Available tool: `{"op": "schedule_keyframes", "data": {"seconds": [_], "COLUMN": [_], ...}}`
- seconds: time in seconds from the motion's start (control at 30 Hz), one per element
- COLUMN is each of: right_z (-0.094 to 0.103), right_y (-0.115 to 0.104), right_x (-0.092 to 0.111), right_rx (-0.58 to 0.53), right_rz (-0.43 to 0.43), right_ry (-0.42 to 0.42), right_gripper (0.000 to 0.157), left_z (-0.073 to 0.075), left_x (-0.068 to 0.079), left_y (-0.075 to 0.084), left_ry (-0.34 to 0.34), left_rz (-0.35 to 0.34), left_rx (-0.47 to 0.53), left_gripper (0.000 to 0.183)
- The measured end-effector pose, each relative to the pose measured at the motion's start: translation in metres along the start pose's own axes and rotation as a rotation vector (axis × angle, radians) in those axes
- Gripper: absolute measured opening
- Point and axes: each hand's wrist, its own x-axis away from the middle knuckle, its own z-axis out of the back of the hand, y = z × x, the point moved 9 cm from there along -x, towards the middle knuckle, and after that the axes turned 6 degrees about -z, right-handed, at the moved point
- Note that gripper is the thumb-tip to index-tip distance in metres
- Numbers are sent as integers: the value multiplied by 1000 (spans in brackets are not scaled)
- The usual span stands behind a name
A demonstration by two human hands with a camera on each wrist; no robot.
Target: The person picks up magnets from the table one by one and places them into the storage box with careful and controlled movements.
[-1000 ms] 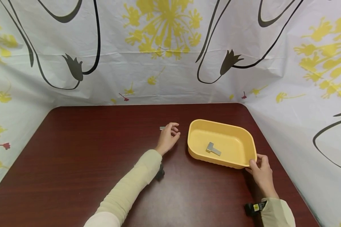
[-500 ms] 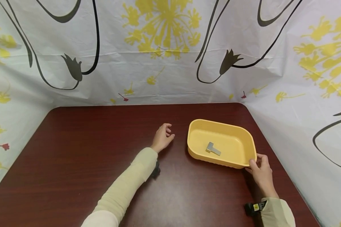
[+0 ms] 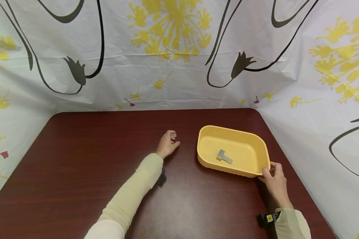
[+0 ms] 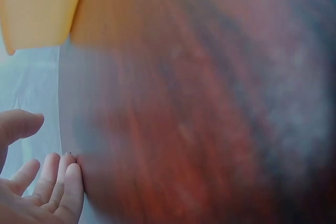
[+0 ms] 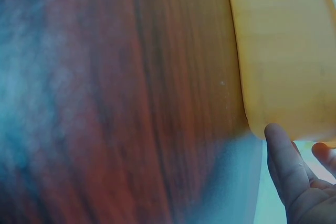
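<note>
In the head view my left hand (image 3: pixel 167 146) reaches over the table. A small silver metal piece (image 3: pixel 173 134) shows at its fingertips. In the left wrist view the thumb stands apart from the fingers (image 4: pixel 73 187), whose tips meet the tabletop; the piece is mostly hidden there. My right hand (image 3: pixel 274 182) grips the near right corner of a yellow plastic tub (image 3: pixel 204 162), its thumb on the rim. On the tub's floor lies a flat silver metal object (image 3: pixel 224 156) in a T-like shape; whether it is one piece or two, I cannot tell.
The dark reddish-brown table (image 3: pixel 86 159) has rounded far corners. A white sheet (image 3: pixel 191 89) with yellow and grey flower prints hangs behind it and along both sides. Each wrist wears a black camera.
My left hand has moved a little to the left, and the metal piece it covered now shows by its fingertips. The right hand and the tub have not moved.
</note>
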Motion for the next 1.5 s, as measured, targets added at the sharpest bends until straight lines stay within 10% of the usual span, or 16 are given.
{"op": "schedule_keyframes", "data": {"seconds": [1.5], "right_z": [0], "right_y": [2], "right_x": [-2], "right_rx": [6], "right_rz": [-23], "right_ry": [20], "right_gripper": [39], "left_z": [10], "left_x": [-18], "left_y": [-21], "left_ry": [32], "left_rz": [70], "left_rx": [-125], "left_gripper": [37]}}
